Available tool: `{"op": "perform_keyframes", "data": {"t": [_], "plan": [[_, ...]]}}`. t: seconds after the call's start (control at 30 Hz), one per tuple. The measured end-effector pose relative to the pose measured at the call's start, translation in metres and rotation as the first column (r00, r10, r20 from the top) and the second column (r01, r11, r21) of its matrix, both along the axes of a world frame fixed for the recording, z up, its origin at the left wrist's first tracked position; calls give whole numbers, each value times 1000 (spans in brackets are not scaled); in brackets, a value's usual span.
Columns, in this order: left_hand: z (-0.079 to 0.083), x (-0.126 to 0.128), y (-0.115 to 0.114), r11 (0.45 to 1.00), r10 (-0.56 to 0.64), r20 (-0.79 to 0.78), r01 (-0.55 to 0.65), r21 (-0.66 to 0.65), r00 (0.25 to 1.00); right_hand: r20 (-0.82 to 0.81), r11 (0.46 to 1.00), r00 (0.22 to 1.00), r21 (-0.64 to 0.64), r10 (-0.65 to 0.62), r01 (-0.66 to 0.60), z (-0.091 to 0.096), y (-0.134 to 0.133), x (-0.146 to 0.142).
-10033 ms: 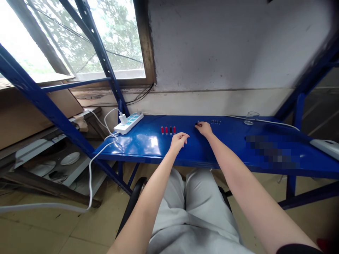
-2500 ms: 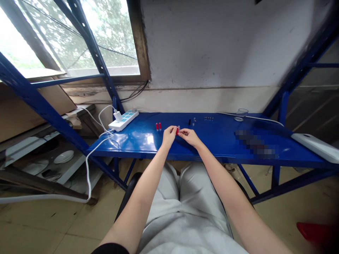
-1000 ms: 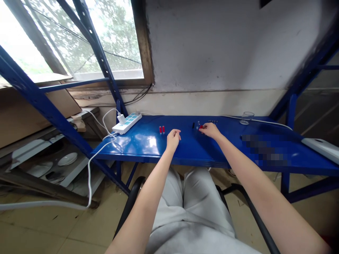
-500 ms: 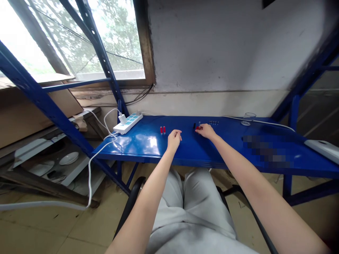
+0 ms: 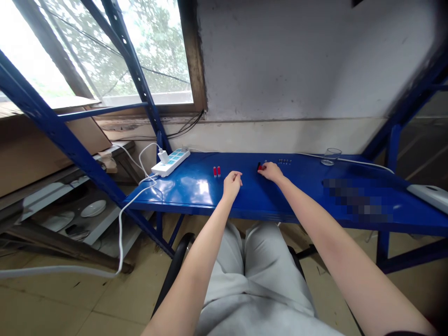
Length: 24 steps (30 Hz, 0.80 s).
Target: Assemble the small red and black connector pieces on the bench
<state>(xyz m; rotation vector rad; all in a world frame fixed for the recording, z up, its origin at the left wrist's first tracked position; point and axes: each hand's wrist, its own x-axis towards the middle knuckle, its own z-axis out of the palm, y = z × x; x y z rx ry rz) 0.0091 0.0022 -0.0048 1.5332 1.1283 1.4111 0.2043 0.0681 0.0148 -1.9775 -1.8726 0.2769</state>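
Over the blue table my right hand (image 5: pixel 272 171) pinches a small red piece (image 5: pixel 260 168), mostly covered by the fingertips. A small black piece (image 5: pixel 259 164) lies right against it; whether the two are joined I cannot tell. My left hand (image 5: pixel 231 185) hovers nearer the front edge, its fingers curled together; anything inside them is too small to make out. Left of that hand are two small red cylinders (image 5: pixel 217 171) with pale lower ends, side by side. Beyond my right hand several tiny metallic pieces (image 5: pixel 284 161) form a row, and one small clear piece (image 5: pixel 265 161) is near the fingers.
A white power strip (image 5: pixel 171 162) with a plug and cable is at the table's left end. To the right stand a clear glass (image 5: pixel 331 157) and a white device (image 5: pixel 429 196). A blurred-out dark object (image 5: pixel 357 200) lies on the right of the table (image 5: pixel 182 186).
My right hand has brought the red piece slightly left, against the black piece. My left hand has hardly moved, and the whole view has shifted a little.
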Motion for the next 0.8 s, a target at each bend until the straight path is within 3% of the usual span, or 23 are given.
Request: {"op": "perform_keyframes", "data": {"t": [0.43, 0.67, 0.8], "plan": [[-1, 0, 1, 1000, 3, -11, -3, 12, 1000, 30, 999, 999, -36, -17, 18, 4, -2, -4], [0, -1, 0, 1000, -2, -16, 2, -3, 1000, -181, 977, 983, -209, -1, -38, 8, 3, 12], [1, -1, 0, 1000, -9, -14, 9, -9, 1000, -222, 978, 974, -207, -36, -11, 4, 5, 23]]}}
